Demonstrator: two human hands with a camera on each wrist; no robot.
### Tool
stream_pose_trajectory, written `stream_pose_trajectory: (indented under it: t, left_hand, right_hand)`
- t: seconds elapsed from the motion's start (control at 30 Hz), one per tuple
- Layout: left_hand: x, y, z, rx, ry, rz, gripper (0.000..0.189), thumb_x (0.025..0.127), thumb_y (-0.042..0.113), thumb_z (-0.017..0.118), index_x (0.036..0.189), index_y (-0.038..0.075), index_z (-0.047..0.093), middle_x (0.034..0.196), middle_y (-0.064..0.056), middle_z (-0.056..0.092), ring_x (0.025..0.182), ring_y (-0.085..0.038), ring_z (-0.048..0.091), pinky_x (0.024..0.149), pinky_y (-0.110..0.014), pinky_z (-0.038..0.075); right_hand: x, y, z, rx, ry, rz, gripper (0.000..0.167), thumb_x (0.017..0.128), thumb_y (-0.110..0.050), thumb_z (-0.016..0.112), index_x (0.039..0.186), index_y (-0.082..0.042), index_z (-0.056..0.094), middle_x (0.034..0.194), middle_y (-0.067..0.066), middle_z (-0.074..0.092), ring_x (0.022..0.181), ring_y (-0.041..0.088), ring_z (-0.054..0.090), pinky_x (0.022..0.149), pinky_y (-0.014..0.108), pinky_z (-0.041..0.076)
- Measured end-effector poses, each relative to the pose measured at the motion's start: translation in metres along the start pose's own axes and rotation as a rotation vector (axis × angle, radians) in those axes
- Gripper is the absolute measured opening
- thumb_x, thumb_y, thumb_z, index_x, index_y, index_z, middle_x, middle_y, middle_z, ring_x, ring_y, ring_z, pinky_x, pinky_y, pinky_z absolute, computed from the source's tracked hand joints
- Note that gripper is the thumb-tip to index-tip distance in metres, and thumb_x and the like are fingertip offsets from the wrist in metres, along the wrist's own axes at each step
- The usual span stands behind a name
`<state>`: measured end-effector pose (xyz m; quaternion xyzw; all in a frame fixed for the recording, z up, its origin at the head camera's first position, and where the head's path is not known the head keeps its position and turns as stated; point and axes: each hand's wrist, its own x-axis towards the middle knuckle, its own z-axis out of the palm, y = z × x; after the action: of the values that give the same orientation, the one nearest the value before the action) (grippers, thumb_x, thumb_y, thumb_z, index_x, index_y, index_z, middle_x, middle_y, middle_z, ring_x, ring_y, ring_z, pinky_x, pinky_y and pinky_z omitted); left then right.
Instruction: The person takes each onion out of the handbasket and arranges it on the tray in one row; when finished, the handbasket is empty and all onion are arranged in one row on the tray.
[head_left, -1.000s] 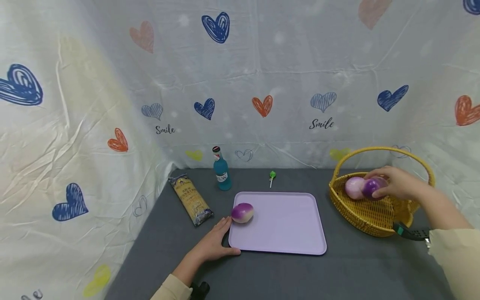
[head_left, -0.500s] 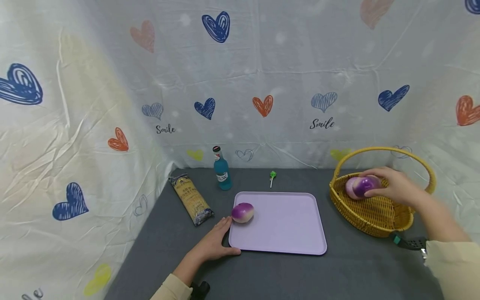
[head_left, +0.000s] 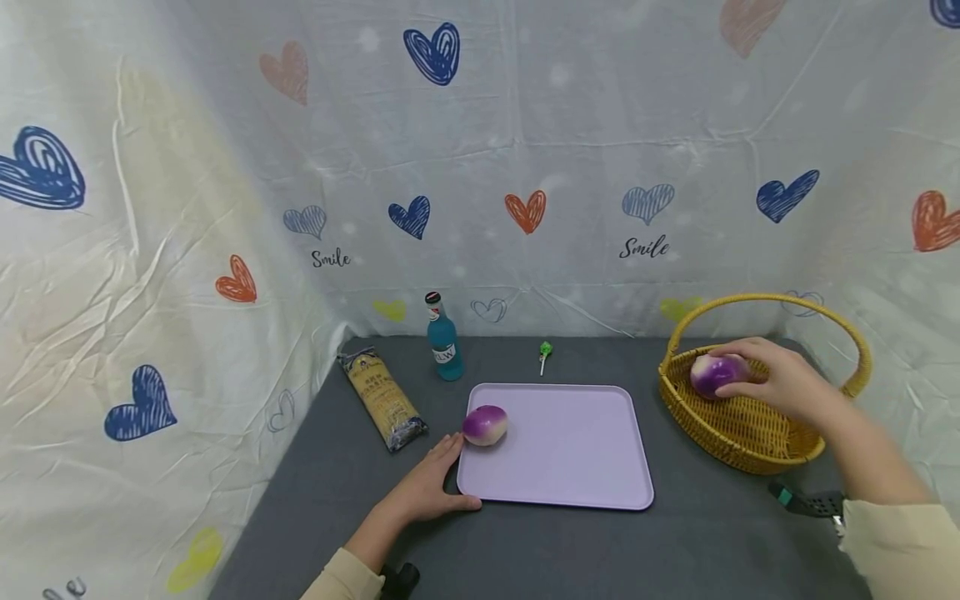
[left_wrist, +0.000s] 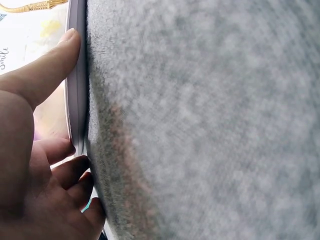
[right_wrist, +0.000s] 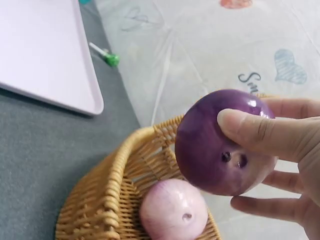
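My right hand holds a purple-and-white onion between thumb and fingers, over the yellow wicker basket. Below it, a paler pinkish onion sits in the basket; the held onion hides it in the head view. My left hand rests at the near left corner of a lilac tray, thumb along the front edge and fingertips at the left side. In the left wrist view the thumb lies straight against the tray's rim. Another purple-and-white onion lies on the tray's left part.
Behind the tray stand a blue bottle and a small green lollipop lying on the dark grey tabletop. To the left lies a yellow packet. The basket's tall handle arches over its opening, and a heart-print curtain hangs behind.
My right hand has carried the onion leftward inside the basket, from beside the paler onion to in front of it. The left hand, the tray and its onion have stayed put.
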<state>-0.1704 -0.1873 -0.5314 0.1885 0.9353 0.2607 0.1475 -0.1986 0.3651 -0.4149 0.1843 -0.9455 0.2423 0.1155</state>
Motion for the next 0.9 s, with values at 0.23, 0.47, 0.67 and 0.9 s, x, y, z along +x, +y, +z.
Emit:
stream_pose_trajectory:
  t: [0.23,0.47,0.67,0.9]
  left_hand:
    - [0.000,-0.002,0.001,-0.003,-0.002,-0.005,0.114,0.078,0.064,0.077,0.160,0.005,0.024,0.167,-0.013,0.023,0.156,-0.035,0.017,0.121,-0.059,0.024]
    - [0.001,-0.002,0.001,0.001,-0.005,-0.004,0.115,0.077,0.066,0.077,0.160,0.006,0.024,0.167,-0.012,0.023,0.156,-0.034,0.017,0.121,-0.058,0.024]
    - [0.001,-0.001,0.001,-0.004,-0.002,-0.009,0.115,0.077,0.065,0.077,0.161,0.007,0.024,0.168,-0.012,0.023,0.156,-0.034,0.017,0.122,-0.058,0.023]
    - [0.001,-0.002,0.001,0.004,-0.005,-0.012,0.115,0.077,0.065,0.077,0.161,0.006,0.024,0.168,-0.011,0.023,0.156,-0.034,0.017,0.121,-0.059,0.024]
  right_hand:
    - [0.000,-0.011,0.009,-0.012,0.048,-0.046,0.050,0.078,-0.025,0.089,0.123,-0.018,0.070,0.120,0.010,0.067,0.103,0.030,0.062,0.081,0.055,0.056]
    - [0.003,-0.017,0.016,0.028,0.045,-0.076,0.051,0.077,-0.020,0.089,0.124,-0.014,0.069,0.120,0.014,0.068,0.104,0.032,0.062,0.079,0.052,0.058]
    - [0.005,-0.023,0.026,0.057,0.068,-0.105,0.051,0.075,-0.015,0.090,0.121,-0.014,0.070,0.119,0.010,0.070,0.106,0.019,0.061,0.081,0.054,0.059]
    - [0.007,-0.032,0.034,0.121,0.074,-0.148,0.050,0.075,-0.012,0.089,0.121,-0.014,0.070,0.119,0.008,0.069,0.108,-0.007,0.052,0.079,0.051,0.059]
